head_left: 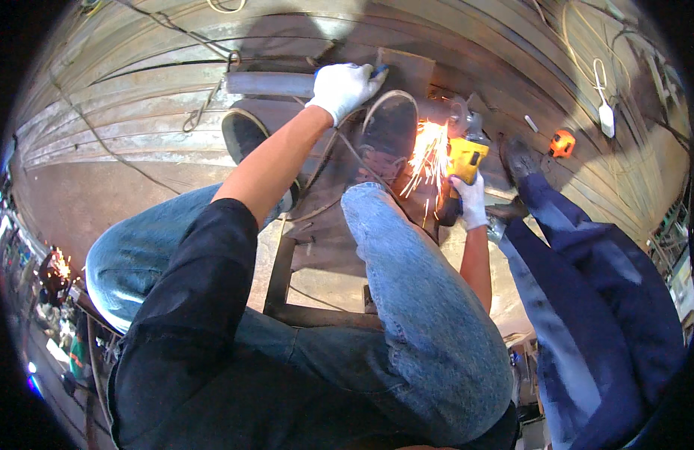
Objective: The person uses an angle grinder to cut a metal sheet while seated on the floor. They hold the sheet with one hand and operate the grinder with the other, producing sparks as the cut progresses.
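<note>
Twelve o'clock: left hand [347, 90] curled at metal plate [411, 72]; grip unclear. Two o'clock: right hand [471, 199] wrapped round yellow grinder [465, 157], sparks [429, 152] flying.

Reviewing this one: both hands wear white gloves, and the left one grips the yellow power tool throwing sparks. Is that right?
Not quite: the head view shows the right hand gripping the yellow power tool, not the left hand. Both do wear white gloves, and the tool is throwing sparks.
</note>
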Available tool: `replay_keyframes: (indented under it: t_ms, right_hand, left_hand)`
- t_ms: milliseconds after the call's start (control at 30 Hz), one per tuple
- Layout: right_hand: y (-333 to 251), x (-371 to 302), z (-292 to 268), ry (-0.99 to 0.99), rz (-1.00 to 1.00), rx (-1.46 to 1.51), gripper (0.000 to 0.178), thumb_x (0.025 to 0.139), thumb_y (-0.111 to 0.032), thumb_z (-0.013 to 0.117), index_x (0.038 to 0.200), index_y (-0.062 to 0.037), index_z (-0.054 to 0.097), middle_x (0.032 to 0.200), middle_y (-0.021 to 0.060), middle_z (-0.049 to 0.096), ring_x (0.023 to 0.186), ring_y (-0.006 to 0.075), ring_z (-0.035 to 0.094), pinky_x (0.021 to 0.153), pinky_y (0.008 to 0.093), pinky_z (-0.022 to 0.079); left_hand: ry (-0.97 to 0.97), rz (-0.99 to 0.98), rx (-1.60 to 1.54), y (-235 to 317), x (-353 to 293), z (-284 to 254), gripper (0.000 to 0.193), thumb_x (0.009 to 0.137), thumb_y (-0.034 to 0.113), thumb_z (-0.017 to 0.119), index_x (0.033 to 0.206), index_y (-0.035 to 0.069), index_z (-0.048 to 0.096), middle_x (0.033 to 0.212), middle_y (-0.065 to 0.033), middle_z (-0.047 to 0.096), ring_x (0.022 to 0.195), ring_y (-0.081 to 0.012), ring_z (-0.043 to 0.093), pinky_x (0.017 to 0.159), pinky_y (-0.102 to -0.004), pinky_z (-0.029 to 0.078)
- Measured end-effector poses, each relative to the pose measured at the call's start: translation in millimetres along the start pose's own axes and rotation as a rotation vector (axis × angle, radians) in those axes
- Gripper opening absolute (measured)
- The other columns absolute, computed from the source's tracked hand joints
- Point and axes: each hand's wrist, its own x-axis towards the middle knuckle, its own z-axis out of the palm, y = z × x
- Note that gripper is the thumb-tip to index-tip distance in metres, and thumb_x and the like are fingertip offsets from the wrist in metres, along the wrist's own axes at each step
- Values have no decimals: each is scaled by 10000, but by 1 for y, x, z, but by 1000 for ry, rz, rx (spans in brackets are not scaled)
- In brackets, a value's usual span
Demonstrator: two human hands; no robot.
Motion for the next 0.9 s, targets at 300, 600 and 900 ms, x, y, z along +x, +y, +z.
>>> replay_keyframes:
  t_ms: [300, 600, 900]
  right_hand:
    - [14, -35, -5, 50, 35, 286, 572, 859, -44, 699, 1391, -18, 493, 1235, 118, 645, 1079, 246, 674, 964, 386, 551]
    - [28, -64, -14, 203, 17, 475, 579, 860, -46, 666, 1394, 9, 449, 1151, 182, 651, 921, 347, 722, 838, 486, 626]
    - [25, -68, -20, 211, -22, 506, 509, 874, -71, 668, 1348, 26, 509, 1122, 180, 677, 934, 340, 731, 836, 494, 635]
  left_hand:
    - [-70, -69, -34, -1, 0, -9, 446, 994, 497, 539, 794, 129, 692, 668, -142, 690, 649, -339, 700, 579, -488, 536]
    - [258, -216, -135, -15, 14, -34, 468, 915, 595, 651, 830, 144, 746, 703, -157, 696, 666, -371, 701, 592, -482, 542]
    - [96, -238, -892, -26, 82, -195, 314, 969, 341, 693, 871, 43, 682, 702, 39, 593, 617, -64, 512, 545, -249, 385]
